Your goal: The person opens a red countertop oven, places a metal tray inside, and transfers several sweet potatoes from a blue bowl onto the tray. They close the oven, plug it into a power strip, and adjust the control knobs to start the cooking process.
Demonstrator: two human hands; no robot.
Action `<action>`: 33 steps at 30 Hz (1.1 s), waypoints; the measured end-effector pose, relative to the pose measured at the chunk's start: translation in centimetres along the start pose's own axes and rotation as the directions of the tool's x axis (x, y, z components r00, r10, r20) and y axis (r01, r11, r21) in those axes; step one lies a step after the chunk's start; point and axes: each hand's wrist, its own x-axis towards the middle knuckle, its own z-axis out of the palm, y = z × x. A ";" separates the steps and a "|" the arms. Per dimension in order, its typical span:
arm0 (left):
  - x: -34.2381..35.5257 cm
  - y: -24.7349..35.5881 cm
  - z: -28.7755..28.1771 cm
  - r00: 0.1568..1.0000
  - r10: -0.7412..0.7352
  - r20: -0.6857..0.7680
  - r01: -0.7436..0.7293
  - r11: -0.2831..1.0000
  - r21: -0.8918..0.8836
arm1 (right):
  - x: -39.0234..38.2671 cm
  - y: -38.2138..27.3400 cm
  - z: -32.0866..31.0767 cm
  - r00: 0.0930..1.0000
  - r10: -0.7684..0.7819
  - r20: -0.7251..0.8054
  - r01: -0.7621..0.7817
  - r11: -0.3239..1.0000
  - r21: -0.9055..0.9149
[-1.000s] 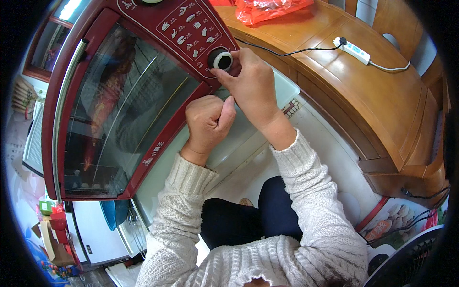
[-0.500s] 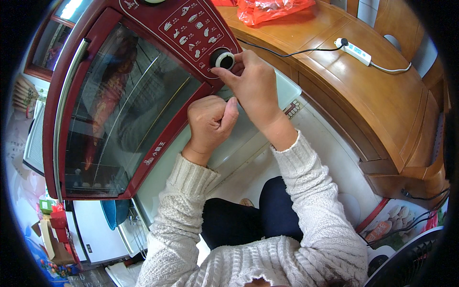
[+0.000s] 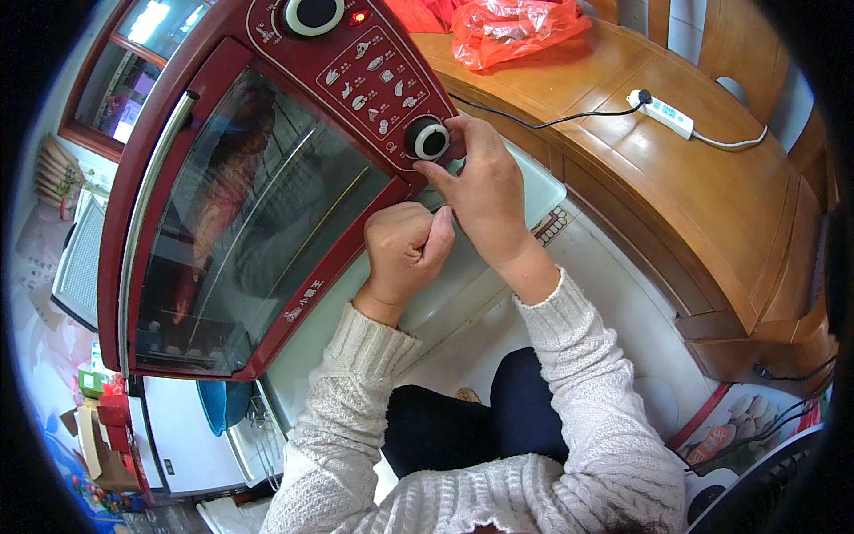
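Observation:
A dark red toaster oven [image 3: 258,368] with a glass door [image 3: 240,222] fills the left and upper middle. My right hand [image 3: 487,182] holds the lower black-and-white knob [image 3: 427,140], thumb below it and index finger at its upper right. Just below and to the left, my left hand [image 3: 405,245] is closed in a fist beside the oven's lower corner, thumb on top, and nothing shows in it. Higher on the panel sit another knob [image 3: 313,12] and a lit red lamp [image 3: 358,18]. Behind the glass is something long and reddish, partly lost in reflections.
The oven rests on a pale glass-topped surface [image 3: 543,191]. At right, a wooden cabinet [image 3: 569,80] carries a red plastic bag [image 3: 516,31] and a white power strip [image 3: 663,114] with a black plug and cable. A blue basin [image 3: 222,405] is at lower left, near boxes [image 3: 111,440].
The view has shifted, so the oven and hands appear slightly lower and further right; the upper knob and lamp now show. My right hand stays at the lower knob, my left still closed.

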 end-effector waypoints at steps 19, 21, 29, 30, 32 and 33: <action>0.1 0.0 0.2 1.000 0.004 -0.008 -0.004 1.000 -0.007 | 0.2 -0.6 -0.3 0.991 0.117 0.062 -0.119 0.992 0.036; 0.1 0.0 0.2 1.000 0.006 -0.009 -0.006 1.000 -0.003 | 0.2 -0.4 -0.3 0.989 0.129 0.072 -0.132 0.990 0.044; 0.2 0.2 0.0 1.000 0.007 -0.006 -0.007 1.000 -0.002 | 0.4 -0.3 0.2 0.999 -0.047 -0.022 0.046 0.999 -0.028; 0.2 0.1 0.1 1.000 0.007 -0.006 -0.008 1.000 -0.009 | 0.5 -0.3 0.2 0.996 -0.083 -0.042 0.082 0.996 -0.041; 0.2 0.1 0.2 1.000 0.012 -0.012 -0.012 1.000 -0.014 | 0.4 0.1 0.3 0.997 -0.079 -0.024 0.078 0.996 -0.050; 0.2 0.1 0.2 1.000 0.013 -0.013 -0.013 1.000 -0.015 | 0.3 0.2 0.4 0.997 -0.075 -0.014 0.074 0.996 -0.052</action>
